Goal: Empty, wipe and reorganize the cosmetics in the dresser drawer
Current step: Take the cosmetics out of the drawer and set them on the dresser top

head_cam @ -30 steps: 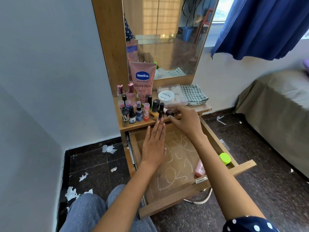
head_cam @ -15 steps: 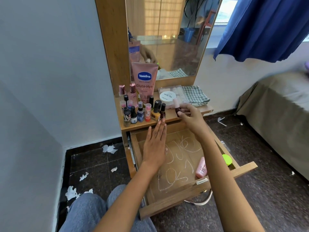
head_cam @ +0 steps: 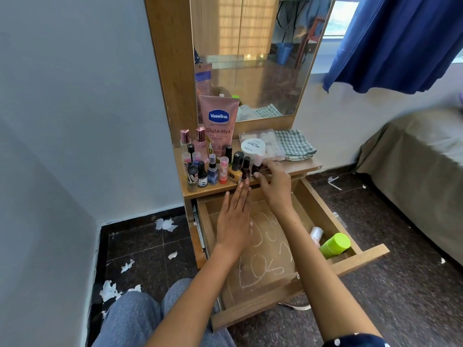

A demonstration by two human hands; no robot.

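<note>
The wooden dresser drawer (head_cam: 288, 294) is pulled open, its bare bottom marked with white scribbles. A pink bottle (head_cam: 316, 234) and a green-capped container (head_cam: 335, 244) lie in its right front corner. My left hand (head_cam: 234, 221) hovers flat over the drawer and holds nothing, its fingertips at the shelf edge. My right hand (head_cam: 275, 186) rests on the dresser top, fingers around a small dark bottle with a pale pink cap (head_cam: 257, 161), which stands beside a row of small cosmetic bottles (head_cam: 213, 171).
A pink Vaseline tube (head_cam: 219, 121) leans against the mirror. A white jar (head_cam: 253, 146), a clear box (head_cam: 271, 141) and a checked cloth (head_cam: 294, 144) fill the shelf's right side. Torn paper bits (head_cam: 165, 224) litter the dark floor. A bed (head_cam: 421, 159) stands at the right.
My right hand lifted the pink-capped bottle, then brought it down onto the shelf next to the row of bottles. The left hand stayed over the drawer.
</note>
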